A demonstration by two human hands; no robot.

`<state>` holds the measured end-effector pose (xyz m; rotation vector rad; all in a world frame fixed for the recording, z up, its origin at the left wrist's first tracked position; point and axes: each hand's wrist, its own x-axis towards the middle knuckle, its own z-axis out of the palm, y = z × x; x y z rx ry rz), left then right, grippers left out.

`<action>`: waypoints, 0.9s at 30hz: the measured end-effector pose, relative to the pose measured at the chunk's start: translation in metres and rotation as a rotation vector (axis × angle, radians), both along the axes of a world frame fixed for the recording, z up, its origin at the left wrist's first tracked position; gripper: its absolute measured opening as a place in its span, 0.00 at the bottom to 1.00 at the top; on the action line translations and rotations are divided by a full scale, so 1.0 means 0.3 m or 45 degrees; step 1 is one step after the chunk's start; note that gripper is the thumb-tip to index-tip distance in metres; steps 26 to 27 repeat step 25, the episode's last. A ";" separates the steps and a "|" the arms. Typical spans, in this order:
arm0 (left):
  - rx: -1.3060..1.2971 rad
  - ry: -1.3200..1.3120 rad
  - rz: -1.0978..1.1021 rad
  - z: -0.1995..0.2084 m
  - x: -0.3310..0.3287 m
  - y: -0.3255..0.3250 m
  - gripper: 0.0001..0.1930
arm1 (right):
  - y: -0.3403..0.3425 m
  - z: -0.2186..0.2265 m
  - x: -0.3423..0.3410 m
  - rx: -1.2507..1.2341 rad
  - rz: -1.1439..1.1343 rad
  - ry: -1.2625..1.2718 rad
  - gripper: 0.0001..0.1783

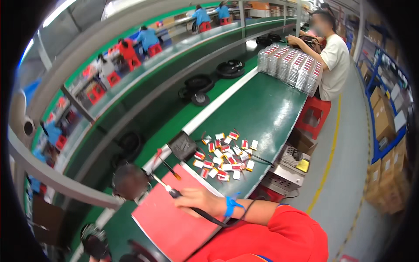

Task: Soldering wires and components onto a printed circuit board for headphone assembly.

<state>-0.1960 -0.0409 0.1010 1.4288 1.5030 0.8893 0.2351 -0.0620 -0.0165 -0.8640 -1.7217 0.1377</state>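
My right hand [196, 201] is closed around the dark handle of a soldering iron [173, 192], its pale metal end pointing up and left. The hand is over a red mat [170, 222], and a blue wrist strap [231, 205] circles the wrist. A black cord trails from the hand toward my red sleeve. Beyond the mat lies a loose pile of small white battery cells [227, 167] with red and yellow ends. Beside them sits a dark open tray [182, 146]. My left hand does not show.
Clear plastic trays [290, 65] stand stacked at the far end of the green bench [266, 105], by a seated co-worker [334, 56]. Black round parts [198, 85] lie on the belt to the left. A metal box [283, 174] stands right of the bench; cartons [386, 179] line the aisle.
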 end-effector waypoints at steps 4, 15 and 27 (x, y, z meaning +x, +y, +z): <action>-0.146 0.167 -0.507 -0.138 0.477 0.046 0.17 | 0.022 -0.041 0.020 -0.005 -0.060 0.070 0.16; 0.465 0.264 -0.604 -0.261 0.658 0.185 0.20 | 0.028 0.002 0.027 -0.278 -0.072 0.196 0.07; 0.707 0.691 -0.639 -0.373 0.758 0.242 0.12 | 0.033 -0.007 0.032 -0.391 -0.127 0.123 0.06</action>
